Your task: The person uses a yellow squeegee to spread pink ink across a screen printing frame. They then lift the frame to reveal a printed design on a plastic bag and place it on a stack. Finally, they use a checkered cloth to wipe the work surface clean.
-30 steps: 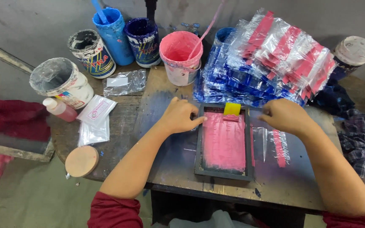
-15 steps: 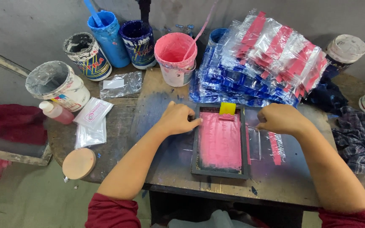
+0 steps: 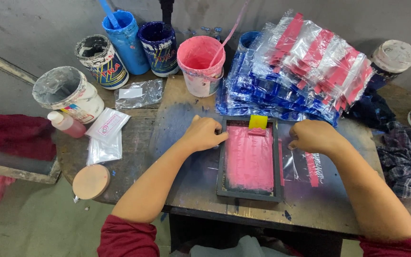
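Note:
A small dark-framed printing screen (image 3: 249, 159) covered in pink ink lies flat on the stained worktable (image 3: 181, 190). My left hand (image 3: 204, 133) rests curled against the frame's left edge, thumb on the rim. My right hand (image 3: 313, 136) is closed at the frame's right edge, over a clear plastic bag with a pink stripe (image 3: 305, 167) that lies under the screen. A yellow squeegee (image 3: 258, 122) stands at the far end of the screen.
A big pile of printed plastic bags (image 3: 300, 66) sits behind the screen. Paint tubs stand at the back: pink (image 3: 200, 66), dark blue (image 3: 160, 47), light blue (image 3: 124, 40), and two more at left. A pink bottle (image 3: 66, 123), loose bags, a round lid (image 3: 91, 182) and cloths at right.
Both hands stay at the frame's edges; the right hand has drawn in slightly toward the frame. The view shifted a little.

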